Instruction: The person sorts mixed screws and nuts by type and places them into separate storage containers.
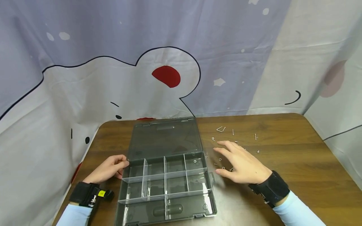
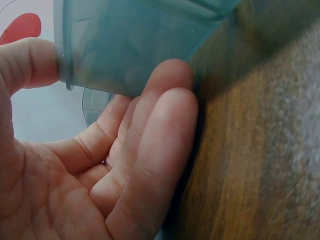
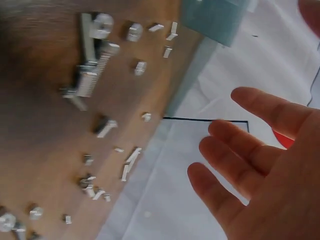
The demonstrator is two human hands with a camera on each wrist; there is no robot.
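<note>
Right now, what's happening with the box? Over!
Left hand grips box. Right hand open, near scattered screws. Lid open, small ring inside box. Nothing seems in the way.

Divided box (image 1: 154, 198) and sleeves (image 1: 299, 210) cut off by head view's bottom edge, metal hardware (image 3: 90, 82) blurred in right wrist view

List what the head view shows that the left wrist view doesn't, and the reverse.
Only the head view shows the right hand, the loose screws and the clear dividers. Only the left wrist view shows the left palm. Both show the left hand touching the compartment box, plus the wooden table and parts of the patterned curtain.
</note>
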